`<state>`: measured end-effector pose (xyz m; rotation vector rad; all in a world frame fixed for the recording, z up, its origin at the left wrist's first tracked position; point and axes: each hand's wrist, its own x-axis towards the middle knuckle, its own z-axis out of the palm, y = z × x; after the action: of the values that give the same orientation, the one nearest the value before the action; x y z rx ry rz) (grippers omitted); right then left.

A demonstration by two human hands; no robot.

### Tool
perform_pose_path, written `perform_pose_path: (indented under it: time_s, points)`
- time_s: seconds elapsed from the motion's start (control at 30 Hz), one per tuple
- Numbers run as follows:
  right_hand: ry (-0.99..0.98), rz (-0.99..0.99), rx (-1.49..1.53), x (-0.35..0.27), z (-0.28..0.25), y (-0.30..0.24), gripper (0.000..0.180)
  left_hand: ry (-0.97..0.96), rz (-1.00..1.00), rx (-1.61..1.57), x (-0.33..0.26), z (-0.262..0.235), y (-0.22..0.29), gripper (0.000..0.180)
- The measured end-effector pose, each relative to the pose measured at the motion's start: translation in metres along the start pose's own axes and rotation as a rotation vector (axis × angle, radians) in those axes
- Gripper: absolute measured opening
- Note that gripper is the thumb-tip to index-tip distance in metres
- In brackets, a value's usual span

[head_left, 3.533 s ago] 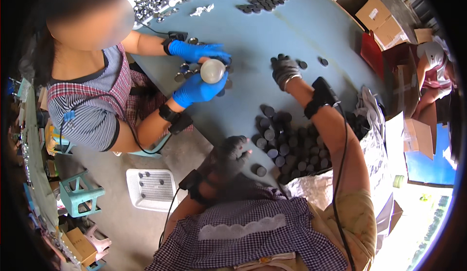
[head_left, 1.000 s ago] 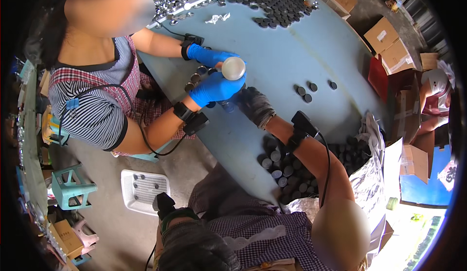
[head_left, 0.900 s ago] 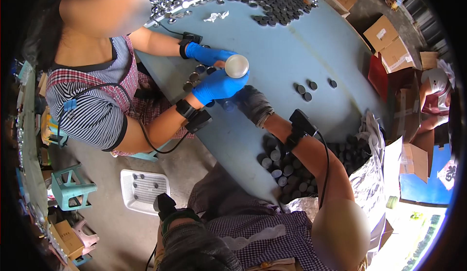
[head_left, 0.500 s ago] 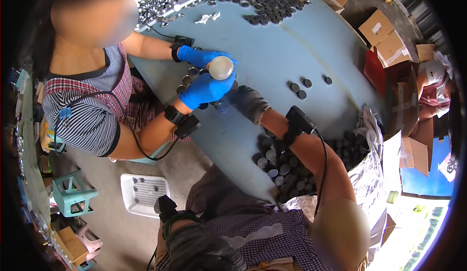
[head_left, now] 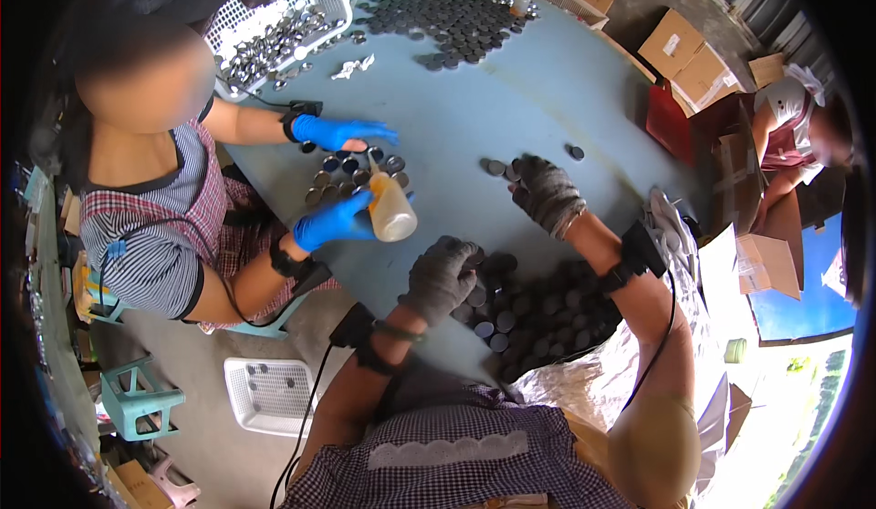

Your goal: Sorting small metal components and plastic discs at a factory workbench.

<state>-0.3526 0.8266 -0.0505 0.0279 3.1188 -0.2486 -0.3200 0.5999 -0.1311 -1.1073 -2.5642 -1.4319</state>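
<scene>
My left hand (head_left: 444,276), in a grey glove, is at the table's near edge with its fingers curled around a small dark disc, apparently a black cap. My right hand (head_left: 547,194), gloved alike, reaches farther over the table. Its bent fingertips are at a black cap (head_left: 515,170), which they partly hide; whether they grip it is unclear. Another black cap (head_left: 494,167) lies just left of them, and a lone cap (head_left: 575,152) lies beyond to the right. A heap of black caps (head_left: 547,313) is between my forearms, at the table's near edge.
Left, a co-worker in blue gloves holds a squeeze bottle (head_left: 392,212) above rows of silvery caps (head_left: 349,165). A white basket (head_left: 319,7) of shiny caps and a spread of dark caps (head_left: 447,23) are at the far side. A white sack (head_left: 584,363) borders the near heap.
My right hand has moved from beside the co-worker's hands to the loose caps on the right. My left hand has risen from my lap to the table edge. The co-worker's bottle has tilted and their hands have parted.
</scene>
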Motion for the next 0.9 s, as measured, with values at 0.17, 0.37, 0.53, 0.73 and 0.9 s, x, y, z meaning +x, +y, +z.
perform_pose_path:
  time_s: [0.17, 0.37, 0.53, 0.73, 0.9]
  points:
    - [-0.026, -0.042, 0.033, -0.035, 0.014, 0.006, 0.04, -0.076, -0.05, 0.252, 0.029, 0.056, -0.02, 0.022]
    - [-0.061, -0.123, 0.144, -0.056, 0.035, 0.003, 0.038, -0.096, -0.109, 0.237, 0.026, 0.061, -0.031, 0.024]
    - [-0.22, 0.142, 0.985, -0.05, 0.077, -0.003, 0.035, 0.161, -0.067, -0.689, -0.01, 0.049, -0.033, 0.042]
    - [-0.435, 0.191, 1.131, -0.055, 0.074, -0.048, 0.048, 0.266, -0.046, -0.655, -0.036, 0.025, -0.036, 0.044]
    - [-0.459, 0.204, 1.191, -0.056, 0.069, -0.063, 0.05, 0.26, -0.135, -0.682, -0.043, 0.018, -0.041, 0.047]
